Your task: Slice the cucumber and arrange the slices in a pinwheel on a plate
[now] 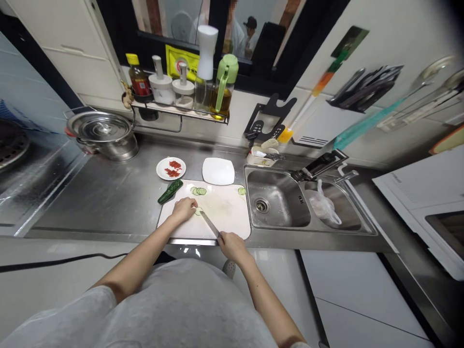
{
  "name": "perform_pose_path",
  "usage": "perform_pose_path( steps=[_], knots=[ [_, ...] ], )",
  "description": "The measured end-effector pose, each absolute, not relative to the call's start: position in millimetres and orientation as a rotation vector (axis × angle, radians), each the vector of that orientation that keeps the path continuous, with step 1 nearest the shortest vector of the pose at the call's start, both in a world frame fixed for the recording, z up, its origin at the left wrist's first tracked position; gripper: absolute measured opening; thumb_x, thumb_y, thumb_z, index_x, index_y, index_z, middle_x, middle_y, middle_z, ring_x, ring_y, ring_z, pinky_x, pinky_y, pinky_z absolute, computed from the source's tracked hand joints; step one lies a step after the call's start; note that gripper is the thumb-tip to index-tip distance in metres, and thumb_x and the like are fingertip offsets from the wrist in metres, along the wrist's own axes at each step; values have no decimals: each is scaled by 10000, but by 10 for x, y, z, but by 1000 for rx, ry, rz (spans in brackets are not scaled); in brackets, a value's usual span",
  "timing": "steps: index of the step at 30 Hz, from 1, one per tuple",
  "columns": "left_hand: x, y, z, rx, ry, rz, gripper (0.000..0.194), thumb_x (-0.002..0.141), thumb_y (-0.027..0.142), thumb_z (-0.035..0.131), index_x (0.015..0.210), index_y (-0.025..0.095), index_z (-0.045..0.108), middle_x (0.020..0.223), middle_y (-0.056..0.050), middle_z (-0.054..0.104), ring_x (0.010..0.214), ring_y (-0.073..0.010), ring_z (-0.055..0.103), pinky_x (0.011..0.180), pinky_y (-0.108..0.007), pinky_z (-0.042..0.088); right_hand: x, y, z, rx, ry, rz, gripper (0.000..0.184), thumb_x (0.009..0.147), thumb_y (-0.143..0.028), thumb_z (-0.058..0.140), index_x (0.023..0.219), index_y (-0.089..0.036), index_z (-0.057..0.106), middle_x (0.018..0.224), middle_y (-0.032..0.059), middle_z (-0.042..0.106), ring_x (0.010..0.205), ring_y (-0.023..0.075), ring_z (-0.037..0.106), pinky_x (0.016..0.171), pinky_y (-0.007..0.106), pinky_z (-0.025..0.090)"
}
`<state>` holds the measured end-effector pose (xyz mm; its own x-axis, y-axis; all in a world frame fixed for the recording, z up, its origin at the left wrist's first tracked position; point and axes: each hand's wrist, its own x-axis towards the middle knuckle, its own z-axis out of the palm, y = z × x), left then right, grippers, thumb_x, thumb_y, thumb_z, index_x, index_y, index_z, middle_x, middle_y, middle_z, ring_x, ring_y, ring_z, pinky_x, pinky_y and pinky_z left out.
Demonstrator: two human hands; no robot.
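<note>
My right hand [233, 246] grips the handle of a knife [210, 224], its blade angled up and left over a white cutting board [232, 222]. At the blade's tip lies a pale cucumber slice [198, 211]. My left hand [184, 210] rests on the board with its fingers curled beside that slice; whatever lies under the fingers is hidden. Several cucumber slices [198, 191] overlap near the board's far edge, and a cucumber end piece [241, 191] sits at its far right corner. A dark green cucumber length [170, 191] leans across the board's left edge.
Behind the board stand a plate [159, 170] with chopped red bits and a bare white plate [218, 171]. To the right is a double sink [279, 222] holding a plastic bag [324, 205]. A lidded steel pot [121, 145] stands left, below a rack of seasoning bottles [181, 107].
</note>
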<state>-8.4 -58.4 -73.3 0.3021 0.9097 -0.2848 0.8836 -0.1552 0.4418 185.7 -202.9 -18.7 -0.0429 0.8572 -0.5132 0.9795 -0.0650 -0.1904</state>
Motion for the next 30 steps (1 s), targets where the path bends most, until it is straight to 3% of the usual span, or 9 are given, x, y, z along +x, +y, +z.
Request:
perform_pose_path(
  steps=[30],
  knots=[
    [-65,-663,-770,1964,1663,121,249,750,233,576,967,271,690,1053,-38,673,1042,-242,572,904,-365,391,1771,-1731,-199,1852,1979,-808,339,884,-196,395,1115,-144,638,1085,175,678,1005,265,634,767,332,447]
  ],
)
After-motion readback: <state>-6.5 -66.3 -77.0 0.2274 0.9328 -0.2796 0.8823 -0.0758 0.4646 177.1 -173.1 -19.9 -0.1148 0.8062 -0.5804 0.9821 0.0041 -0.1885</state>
